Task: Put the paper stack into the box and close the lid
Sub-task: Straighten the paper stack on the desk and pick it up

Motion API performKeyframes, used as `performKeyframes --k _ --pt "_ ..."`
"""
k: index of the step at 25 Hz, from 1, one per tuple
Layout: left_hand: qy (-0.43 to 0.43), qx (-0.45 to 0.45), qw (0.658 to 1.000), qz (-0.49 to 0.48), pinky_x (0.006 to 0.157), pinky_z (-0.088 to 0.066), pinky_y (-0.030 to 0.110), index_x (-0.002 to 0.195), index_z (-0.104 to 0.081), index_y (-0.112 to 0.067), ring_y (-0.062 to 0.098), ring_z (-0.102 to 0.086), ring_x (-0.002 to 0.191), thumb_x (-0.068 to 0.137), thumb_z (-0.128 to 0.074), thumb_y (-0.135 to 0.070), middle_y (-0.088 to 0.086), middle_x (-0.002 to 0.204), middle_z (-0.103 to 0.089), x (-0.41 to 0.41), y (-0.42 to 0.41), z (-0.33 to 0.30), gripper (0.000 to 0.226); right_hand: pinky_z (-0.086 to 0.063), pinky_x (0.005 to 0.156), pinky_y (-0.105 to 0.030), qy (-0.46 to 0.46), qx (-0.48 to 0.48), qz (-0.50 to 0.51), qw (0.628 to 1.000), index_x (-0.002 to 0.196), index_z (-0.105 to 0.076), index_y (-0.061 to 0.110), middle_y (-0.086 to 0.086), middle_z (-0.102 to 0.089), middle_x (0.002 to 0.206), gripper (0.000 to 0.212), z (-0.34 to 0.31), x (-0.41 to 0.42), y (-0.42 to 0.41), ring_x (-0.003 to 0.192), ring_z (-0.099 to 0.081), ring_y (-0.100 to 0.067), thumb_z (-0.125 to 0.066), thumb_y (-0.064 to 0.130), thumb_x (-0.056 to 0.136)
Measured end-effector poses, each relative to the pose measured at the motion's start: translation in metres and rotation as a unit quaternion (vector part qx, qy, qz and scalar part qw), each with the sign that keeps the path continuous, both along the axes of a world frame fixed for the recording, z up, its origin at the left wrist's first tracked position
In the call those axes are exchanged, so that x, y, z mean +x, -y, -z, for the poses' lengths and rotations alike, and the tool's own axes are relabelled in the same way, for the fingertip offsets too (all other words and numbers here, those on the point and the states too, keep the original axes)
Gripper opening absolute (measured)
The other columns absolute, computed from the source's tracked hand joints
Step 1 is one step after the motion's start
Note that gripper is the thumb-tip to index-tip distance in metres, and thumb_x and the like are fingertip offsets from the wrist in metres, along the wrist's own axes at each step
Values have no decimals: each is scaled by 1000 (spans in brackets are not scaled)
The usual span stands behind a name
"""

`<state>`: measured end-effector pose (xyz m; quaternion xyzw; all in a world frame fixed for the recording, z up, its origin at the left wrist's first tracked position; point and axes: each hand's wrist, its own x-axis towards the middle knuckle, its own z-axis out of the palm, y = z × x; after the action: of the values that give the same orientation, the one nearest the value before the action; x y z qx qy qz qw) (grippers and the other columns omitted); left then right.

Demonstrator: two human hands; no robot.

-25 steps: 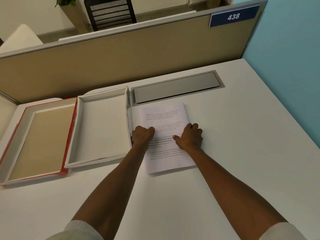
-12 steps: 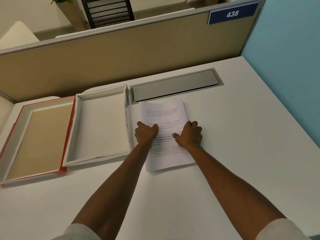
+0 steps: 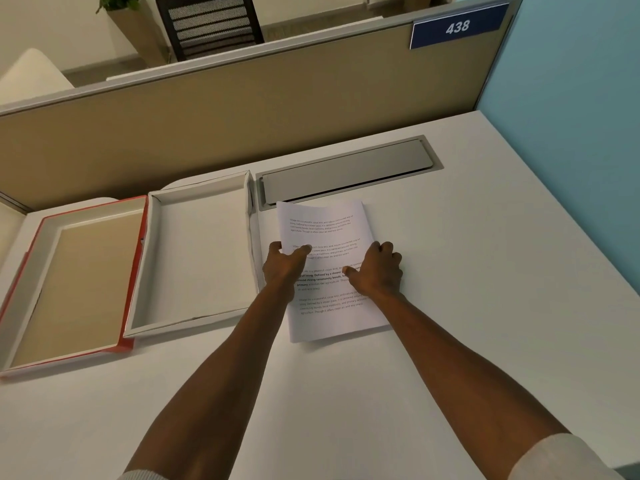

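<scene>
On the white desk (image 3: 485, 306), just right of the open box (image 3: 194, 258), the paper stack (image 3: 329, 271) is lying with printed text facing up, its far end reaching the edge of the grey cable hatch (image 3: 346, 171). The far left corner of the stack is curling slightly upward, while the near end is resting flat on the desk.

The left hand (image 3: 284, 268) is gripping the stack's left edge: the thumb is lying on top of the page and the fingers are curling around the edge beneath it, so the hand is pinching the paper. The right hand (image 3: 377, 271) is sitting on the stack's right edge, its thumb stretching inward across the text and its fingers folding down over the side; whether they are reaching under the sheets cannot be told. Both forearms are extending from the bottom of the view, with pale sleeves pushed up near the elbows.

The box is sitting empty, white inside, its right wall almost touching the stack. The red-edged lid (image 3: 69, 282) is lying upside down to the left of the box, touching it along one side, its tan inside showing. Beyond the desk a tan partition (image 3: 242, 116) is standing, carrying a blue plate (image 3: 457, 27) reading 438.
</scene>
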<state>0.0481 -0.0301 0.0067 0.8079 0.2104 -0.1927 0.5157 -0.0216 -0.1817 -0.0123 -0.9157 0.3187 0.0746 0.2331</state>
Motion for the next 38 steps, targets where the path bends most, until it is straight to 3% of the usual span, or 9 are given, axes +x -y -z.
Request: performKeyframes --k 6,9,13,20,23,27,32,36,38 --pt "-24 -18 999 -34 80 -49 45 141 -33 -20 28 -54 100 85 -72 -41 6 117 -51 15 3 -13 71 -50 90 -44 6 2 10 1000 134 -41 7 -14 -45 134 80 0 -1 -1 121 -47 -32 -74 53 76" --pt "-78 -37 996 -19 80 -48 46 118 -45 -18 30 -57 98 85 -71 -46 8 113 -57 28 8 -16 51 -50 90 -45 12 10 13 1000 134 -41 8 -14 -45 135 80 2 -1 0 123 -46 -32 -74 52 77" --pt "-97 -49 994 4 80 -43 45 114 -48 -16 26 -57 84 95 -59 -37 11 116 -59 41 13 -16 30 -49 91 -47 8 18 23 1000 135 -39 8 -14 -43 137 81 4 1 -1 125 -44 -32 -75 51 77" --pt "32 -40 999 -2 91 -57 51 127 -51 -21 30 -67 101 100 -50 -39 8 120 -66 12 8 -5 33 -49 96 -50 42 89 57 993 136 -43 10 -13 -46 136 90 7 3 11 126 -45 -33 -76 61 70" --pt "114 -149 981 38 81 -62 48 128 -55 -21 28 -72 98 100 -52 -36 6 117 -71 -8 -6 -14 32 -47 103 -52 118 277 154 941 144 -42 16 -13 -46 143 99 -6 4 33 128 -49 -33 -70 72 67" --pt "186 -251 947 73 68 -63 36 124 -60 -25 20 -75 94 98 -56 -34 -5 107 -76 -31 -26 -30 27 -58 86 -55 212 528 92 817 127 -59 20 -12 -70 119 59 -26 -7 47 99 -72 -31 -76 48 79" --pt "234 -279 929 65 78 -62 49 132 -55 -18 29 -72 102 95 -55 -39 7 118 -71 -44 -24 -60 43 -63 65 -36 345 377 67 857 114 -58 28 2 -71 101 43 -53 -22 30 82 -73 -17 -68 54 82" --pt "318 -267 907 71 71 -62 34 116 -65 -33 27 -71 96 80 -63 -67 1 104 -72 -53 -30 -92 50 -56 63 -15 407 356 11 841 105 -57 48 23 -69 96 26 -61 -45 29 89 -68 -1 -68 53 81" --pt "366 -236 897 80 69 -61 29 112 -62 -39 23 -70 96 81 -63 -66 -6 102 -71 -57 -30 -106 41 -54 66 -12 415 362 15 835 103 -58 53 25 -69 98 27 -57 -57 28 91 -67 1 -68 55 78"
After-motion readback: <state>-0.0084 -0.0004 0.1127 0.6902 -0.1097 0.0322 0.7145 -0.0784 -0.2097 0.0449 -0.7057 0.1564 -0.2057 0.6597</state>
